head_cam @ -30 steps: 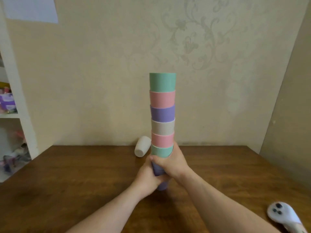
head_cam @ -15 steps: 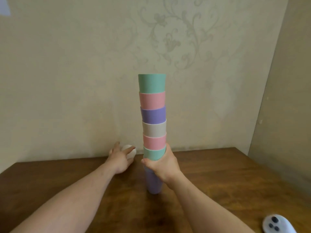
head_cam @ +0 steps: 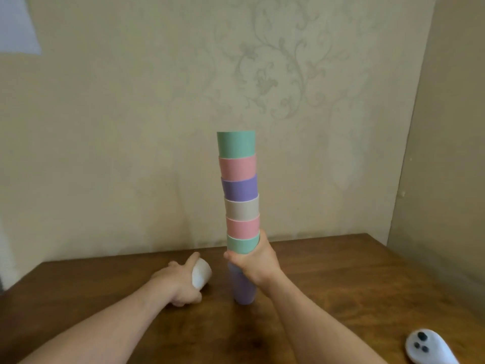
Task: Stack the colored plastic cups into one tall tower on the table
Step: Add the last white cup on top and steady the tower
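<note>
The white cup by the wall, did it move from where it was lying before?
Yes. The white cup is now in the left hand, pulled away from the wall toward the person, left of the cup tower.

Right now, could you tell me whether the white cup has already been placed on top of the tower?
No, the white cup is low by the table in the left hand, while a green cup tops the tower.

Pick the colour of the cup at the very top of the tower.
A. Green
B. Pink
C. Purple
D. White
A. The top cup of the tower is green, with a pink one directly under it; the white cup is off the tower, gripped in the left hand.
</note>
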A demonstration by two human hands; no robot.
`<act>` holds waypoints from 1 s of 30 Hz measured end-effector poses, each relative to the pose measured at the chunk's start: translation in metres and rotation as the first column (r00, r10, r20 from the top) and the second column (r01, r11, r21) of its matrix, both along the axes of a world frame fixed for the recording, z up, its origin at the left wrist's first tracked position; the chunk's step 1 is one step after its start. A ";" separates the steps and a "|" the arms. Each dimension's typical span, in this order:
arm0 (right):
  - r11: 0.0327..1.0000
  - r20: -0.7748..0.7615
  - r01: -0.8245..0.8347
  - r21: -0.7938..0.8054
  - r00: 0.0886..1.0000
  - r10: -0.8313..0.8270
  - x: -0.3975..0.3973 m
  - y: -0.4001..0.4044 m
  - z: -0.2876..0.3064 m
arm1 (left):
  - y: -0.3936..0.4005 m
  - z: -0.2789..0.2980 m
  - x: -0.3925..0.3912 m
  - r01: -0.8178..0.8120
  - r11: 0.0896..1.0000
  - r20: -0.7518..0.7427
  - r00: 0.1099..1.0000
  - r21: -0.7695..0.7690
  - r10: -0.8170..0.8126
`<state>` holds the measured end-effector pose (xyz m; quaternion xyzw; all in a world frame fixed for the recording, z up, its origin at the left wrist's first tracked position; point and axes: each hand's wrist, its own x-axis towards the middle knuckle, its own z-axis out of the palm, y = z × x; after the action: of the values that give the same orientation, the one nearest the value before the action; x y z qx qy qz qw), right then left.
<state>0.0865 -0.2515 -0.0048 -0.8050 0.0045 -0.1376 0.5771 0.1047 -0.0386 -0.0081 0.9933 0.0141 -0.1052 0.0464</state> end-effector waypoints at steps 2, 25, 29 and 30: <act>1.000 -0.004 -0.006 0.000 1.000 0.006 -0.009 0.003 0.000 | 0.009 0.004 -0.021 0.011 0.999 -0.003 1.000 -0.042 -0.011; 0.998 0.027 -0.044 0.040 0.999 0.043 -0.030 0.019 -0.010 | -0.061 0.263 -0.078 0.688 0.289 0.743 0.581 -0.666 0.331; 0.997 0.041 -0.052 0.049 0.998 0.050 -0.029 0.019 -0.011 | -0.073 0.269 -0.068 0.679 0.268 0.729 0.612 -0.684 0.307; 0.998 0.044 -0.052 0.047 0.998 0.050 -0.028 0.018 -0.011 | -0.075 0.269 -0.067 0.669 0.297 0.732 0.624 -0.681 0.274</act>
<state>0.0581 -0.2335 -0.0163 -0.7876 -0.0253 -0.1400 0.5995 0.0379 -0.1141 0.2607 0.7069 -0.2115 0.3191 0.5947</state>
